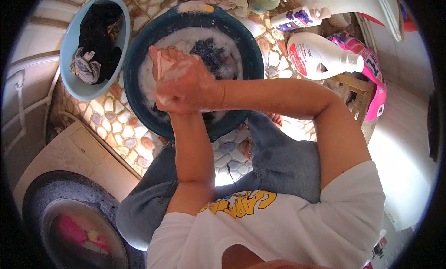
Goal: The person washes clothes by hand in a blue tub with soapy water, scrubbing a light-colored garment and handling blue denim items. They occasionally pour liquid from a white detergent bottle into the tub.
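Note:
Both my hands are close together above a dark teal plastic basin (256, 59) of sudsy water. My right hand (188, 91), at the end of the arm that comes in from the right, and my left hand (162, 59) overlap, so which arm each belongs to is hard to tell by the fingers. A bunched, soapy pale cloth (163, 65) is squeezed between them. Dark wet cloth (210, 54) lies in the foam beyond, and more dark fabric shows under my wrists.
A light blue basin (65, 59) with dark and grey clothes stands at the left. At the right are a pump bottle (264, 2), a white and purple bottle (296, 19), a white detergent jug (313, 56) and a pink packet (376, 91) by a wooden stool (353, 84). A washing machine (66, 157) is at lower left.

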Motion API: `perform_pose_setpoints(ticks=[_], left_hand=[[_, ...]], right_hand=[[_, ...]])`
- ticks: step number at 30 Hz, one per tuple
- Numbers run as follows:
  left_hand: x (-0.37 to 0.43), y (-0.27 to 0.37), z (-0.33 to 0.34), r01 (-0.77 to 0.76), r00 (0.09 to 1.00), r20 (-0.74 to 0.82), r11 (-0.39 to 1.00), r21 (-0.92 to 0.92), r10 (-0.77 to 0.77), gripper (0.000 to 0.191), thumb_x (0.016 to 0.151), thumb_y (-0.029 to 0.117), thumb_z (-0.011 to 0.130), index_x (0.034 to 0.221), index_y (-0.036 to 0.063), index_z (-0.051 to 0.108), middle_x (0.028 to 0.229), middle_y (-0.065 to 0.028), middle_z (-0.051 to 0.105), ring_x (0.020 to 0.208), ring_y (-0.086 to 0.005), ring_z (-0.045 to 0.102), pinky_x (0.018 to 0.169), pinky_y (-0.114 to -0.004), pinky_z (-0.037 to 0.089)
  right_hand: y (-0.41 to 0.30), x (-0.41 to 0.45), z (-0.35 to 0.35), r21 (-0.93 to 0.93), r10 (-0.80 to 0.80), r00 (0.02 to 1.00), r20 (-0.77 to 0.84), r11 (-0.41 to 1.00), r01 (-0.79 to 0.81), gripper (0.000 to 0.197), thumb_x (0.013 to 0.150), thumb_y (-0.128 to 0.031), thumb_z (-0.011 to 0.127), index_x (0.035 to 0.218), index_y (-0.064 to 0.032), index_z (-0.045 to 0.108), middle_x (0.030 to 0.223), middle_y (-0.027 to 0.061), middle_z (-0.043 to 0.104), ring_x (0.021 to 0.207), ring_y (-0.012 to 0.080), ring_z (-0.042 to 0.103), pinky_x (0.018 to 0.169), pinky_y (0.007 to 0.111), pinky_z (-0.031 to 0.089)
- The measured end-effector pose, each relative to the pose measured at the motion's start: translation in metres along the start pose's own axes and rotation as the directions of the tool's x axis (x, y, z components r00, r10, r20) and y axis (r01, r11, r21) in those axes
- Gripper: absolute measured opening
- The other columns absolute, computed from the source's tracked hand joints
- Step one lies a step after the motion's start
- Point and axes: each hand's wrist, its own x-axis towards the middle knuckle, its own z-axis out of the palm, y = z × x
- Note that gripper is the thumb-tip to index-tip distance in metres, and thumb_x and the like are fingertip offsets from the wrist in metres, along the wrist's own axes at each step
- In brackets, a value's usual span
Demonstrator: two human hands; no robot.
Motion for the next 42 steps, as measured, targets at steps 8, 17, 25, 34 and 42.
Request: perform_pose_setpoints(ticks=[8, 17, 25, 34, 42], left_hand=[[0.008, 0.006, -0.01, 0.164, 0.944, 0.295, 0.986, -0.019, -0.151, 0.048, 0.1, 0.044, 0.032, 0.113, 0.0059, 0.058, 0.109, -0.0087, 0.062, 0.099, -0.0242, 0.059, 0.089, -0.04, 0.045], [0.009, -0.013, 0.019, -0.026, 1.0, 0.023, 0.947, 0.319, 0.019, 0.034, 0.101, 0.035, 0.036, 0.092, 0.0113, 0.059, 0.091, -0.0047, 0.062, 0.087, -0.0216, 0.061, 0.081, -0.04, 0.049], [0.01, -0.017, 0.061, 0.007, 0.971, -0.238, 0.993, 0.115, 0.021, 0.039, 0.102, 0.036, 0.033, 0.089, 0.0104, 0.058, 0.093, -0.0063, 0.062, 0.089, -0.0205, 0.059, 0.083, -0.036, 0.048], [0.0, 0.001, -0.001, -0.079, 0.948, 0.049, 0.085, 0.993, 0.315, 0.029, 0.102, 0.027, 0.034, 0.102, 0.0111, 0.059, 0.1, -0.004, 0.062, 0.098, -0.0184, 0.058, 0.089, -0.032, 0.047], [0.008, -0.021, 0.053, -0.115, 0.907, -0.349, 0.935, 0.336, 0.237, 0.03, 0.101, 0.029, 0.037, 0.105, 0.006, 0.056, 0.107, -0.01, 0.06, 0.098, -0.0212, 0.058, 0.09, -0.038, 0.046]], right_hand=[[-0.007, -0.006, 0.0, 0.078, -0.027, 0.986, -0.164, 0.996, 0.04, 0.02, 0.077, -0.033, 0.062, 0.08, -0.0134, 0.063, 0.079, 0.0136, 0.063, 0.08, 0.0263, 0.063, 0.068, 0.041, 0.046], [-0.019, -0.002, 0.012, 0.209, -0.015, 0.964, -0.264, 0.975, 0.072, 0.019, 0.081, -0.032, 0.057, 0.077, -0.0136, 0.058, 0.079, 0.0111, 0.06, 0.099, 0.0232, 0.057, 0.085, 0.04, 0.042], [-0.004, 0.004, 0.016, -0.072, -0.214, 0.934, -0.287, 0.977, 0.202, 0.021, 0.076, -0.028, 0.059, 0.064, -0.0118, 0.057, 0.06, 0.0068, 0.057, 0.051, 0.0243, 0.056, 0.046, 0.039, 0.044], [0.003, 0.017, -0.019, -0.1, -0.024, 0.958, -0.287, 0.995, -0.005, 0.016, 0.079, -0.029, 0.062, 0.071, -0.0143, 0.062, 0.066, 0.009, 0.06, 0.059, 0.0252, 0.061, 0.051, 0.039, 0.045], [0.032, 0.02, -0.027, 0.129, -0.039, 0.945, -0.325, 0.988, 0.085, 0.025, 0.08, -0.03, 0.057, 0.061, -0.0138, 0.057, 0.055, 0.0096, 0.058, 0.05, 0.0265, 0.06, 0.043, 0.042, 0.042]])
